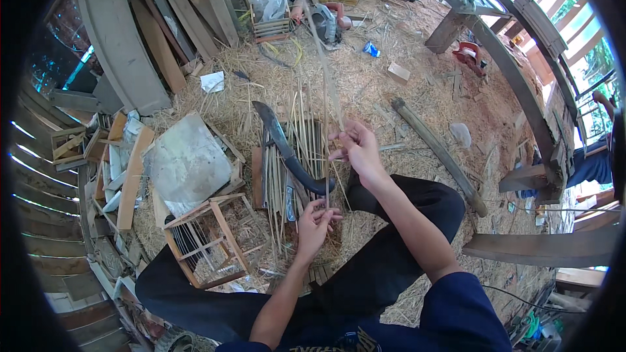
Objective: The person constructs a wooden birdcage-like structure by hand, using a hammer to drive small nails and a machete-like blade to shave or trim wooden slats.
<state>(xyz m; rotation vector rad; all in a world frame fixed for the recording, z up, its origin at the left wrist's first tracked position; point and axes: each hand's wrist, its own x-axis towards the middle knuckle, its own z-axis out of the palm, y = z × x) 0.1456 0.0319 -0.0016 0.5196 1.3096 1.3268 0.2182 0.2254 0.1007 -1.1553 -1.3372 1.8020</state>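
My right hand point(360, 155) pinches a long, pale bamboo strip point(324, 58) that slants up and away from me. Lower and to the left, my left hand point(314, 228) closes its thumb and fingers on the lower end of a thin upright strip point(327, 176). Whether the two lengths are one piece is hard to tell. A large curved dark blade point(279, 137) lies just beyond my left hand, over a bundle of thin bamboo strips point(301, 130). Close to that hand rests a small knife point(290, 203). Beside my left knee stands a small wooden frame with thin bars point(225, 234).
A pale square board point(189, 160) lies at left, near stacked planks point(195, 13). At right are a wooden pole point(440, 156) and a heavy timber beam point(515, 85). A red tool point(469, 57) and a blue packet point(371, 49) sit farther off on the shaving-covered floor.
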